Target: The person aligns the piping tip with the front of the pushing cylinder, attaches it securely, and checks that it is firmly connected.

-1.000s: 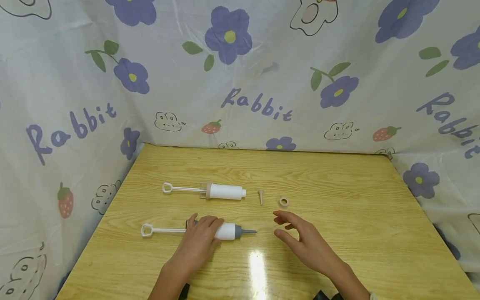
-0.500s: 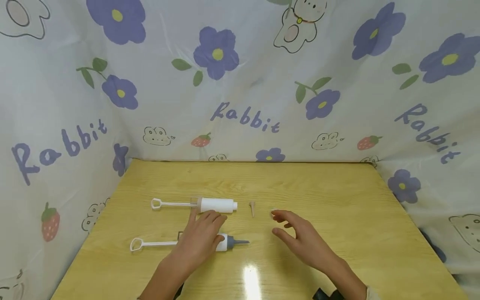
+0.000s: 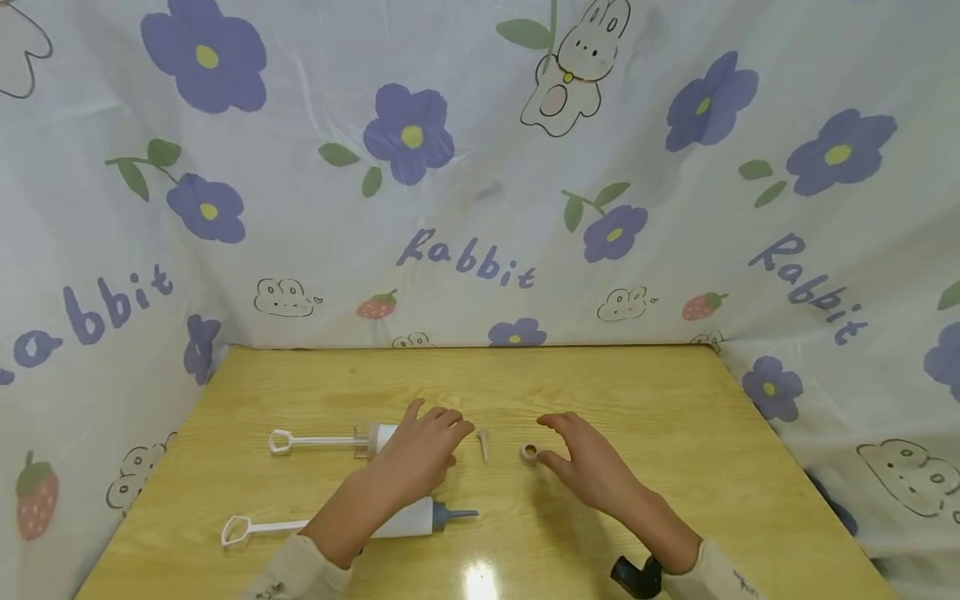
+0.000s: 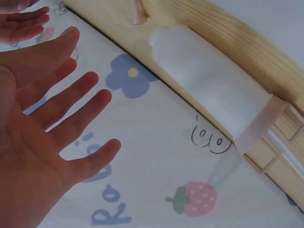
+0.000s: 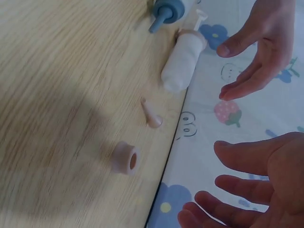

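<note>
"Left hand (image 3: 426,447) and right hand (image 3: 590,460) are hovering in the air, apart from each other, over the wooden table (image 3: 637,392). What's lying nearest?"

"Closest in, a bright glare (image 3: 480,581) is shining off the wood. Past it, a grey-tipped syringe (image 3: 408,518) is lying on its side."

"And farther out?"

"A beige-collared syringe (image 4: 209,76) is lying in a row with a beige cone (image 5: 152,116) and a beige ring (image 5: 120,158). Behind everything, a pale cloth (image 3: 322,225) with purple flowers, strawberries and rabbits is hanging across the back and both sides."

"What are you having trouble seeing?"

"By the right sleeve (image 3: 705,575), some black thing (image 3: 636,577) is showing that I'm not managing to identify. The left forearm (image 3: 348,525) is hiding part of the grey-tipped syringe, and the left hand is covering the front of the beige-collared one in the head view."

"How are the hands posing?"

"The left is spreading its fingers and thumb; the right is curving loosely near the ring, with its thumb and fingers parting."
</note>
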Demonstrator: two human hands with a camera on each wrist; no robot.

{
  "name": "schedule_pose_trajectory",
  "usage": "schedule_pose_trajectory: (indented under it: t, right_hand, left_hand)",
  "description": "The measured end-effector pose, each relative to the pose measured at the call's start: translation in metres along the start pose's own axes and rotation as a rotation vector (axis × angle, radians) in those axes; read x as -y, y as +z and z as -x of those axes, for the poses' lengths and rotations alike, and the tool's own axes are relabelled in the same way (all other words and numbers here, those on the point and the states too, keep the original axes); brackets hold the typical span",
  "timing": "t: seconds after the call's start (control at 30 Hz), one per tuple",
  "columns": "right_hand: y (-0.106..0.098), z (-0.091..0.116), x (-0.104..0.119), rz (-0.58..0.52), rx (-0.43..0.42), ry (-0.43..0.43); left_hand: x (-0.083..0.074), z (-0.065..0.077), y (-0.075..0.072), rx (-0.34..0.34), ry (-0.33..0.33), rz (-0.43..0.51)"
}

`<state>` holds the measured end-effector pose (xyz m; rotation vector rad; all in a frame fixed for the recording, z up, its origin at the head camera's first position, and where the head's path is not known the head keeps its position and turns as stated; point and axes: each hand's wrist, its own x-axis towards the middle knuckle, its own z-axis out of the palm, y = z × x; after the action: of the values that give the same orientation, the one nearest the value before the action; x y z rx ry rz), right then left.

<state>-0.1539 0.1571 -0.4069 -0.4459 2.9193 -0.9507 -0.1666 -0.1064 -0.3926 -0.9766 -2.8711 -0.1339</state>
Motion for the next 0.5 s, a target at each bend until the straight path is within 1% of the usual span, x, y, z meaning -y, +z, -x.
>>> schedule_pose_trajectory:
  t: [0.1, 0.23, 0.5]
  right_hand:
    - [0.001, -0.006, -0.002, 0.012, 0.006, -0.003]
    - [0.001, -0.009, -0.006, 0.029, 0.011, -0.016]
    - [0.002, -0.011, -0.008, 0.044, 0.026, -0.047]
  left_hand:
    - [0.005, -0.007, 0.0, 0.047, -0.001, -0.001]
    - [0.009, -0.016, 0.001, 0.106, 0.01, -0.01]
    - [0.009, -0.031, 0.007, 0.167, 0.032, -0.061]
